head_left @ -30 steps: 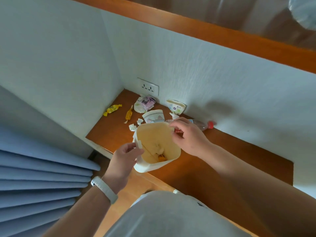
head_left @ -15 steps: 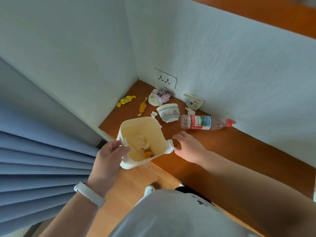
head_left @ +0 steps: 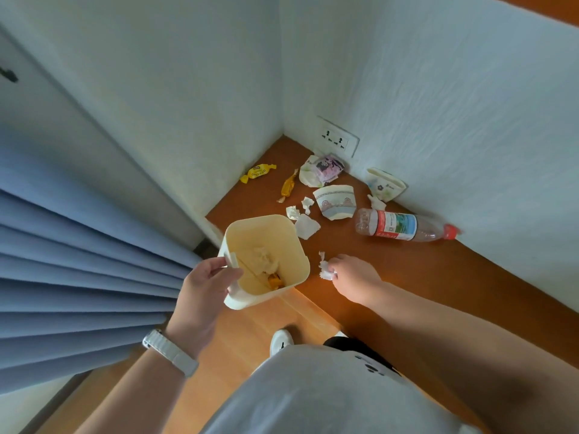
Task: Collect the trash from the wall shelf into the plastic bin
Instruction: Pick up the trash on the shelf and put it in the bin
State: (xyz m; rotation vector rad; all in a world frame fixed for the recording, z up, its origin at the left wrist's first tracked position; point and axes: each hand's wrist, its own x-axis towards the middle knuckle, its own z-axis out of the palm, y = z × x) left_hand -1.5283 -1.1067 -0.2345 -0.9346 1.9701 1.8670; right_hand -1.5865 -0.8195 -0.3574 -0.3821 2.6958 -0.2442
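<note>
Head view: the left hand has its grip closed on the rim of the plastic bin, holding it level with the shelf edge, likely so trash can drop straight in. Just right of that grip, the right hand pinches a paper scrap. Beyond it lie paper bits, torn cups, candy wrappers and a bottle; bare shelf to the right leaves reaching room.

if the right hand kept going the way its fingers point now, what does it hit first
The right hand, pinching a paper scrap, points left toward the plastic bin that the left hand holds. It would likely meet the bin's near wall first, though depth from this view is uncertain.
</note>
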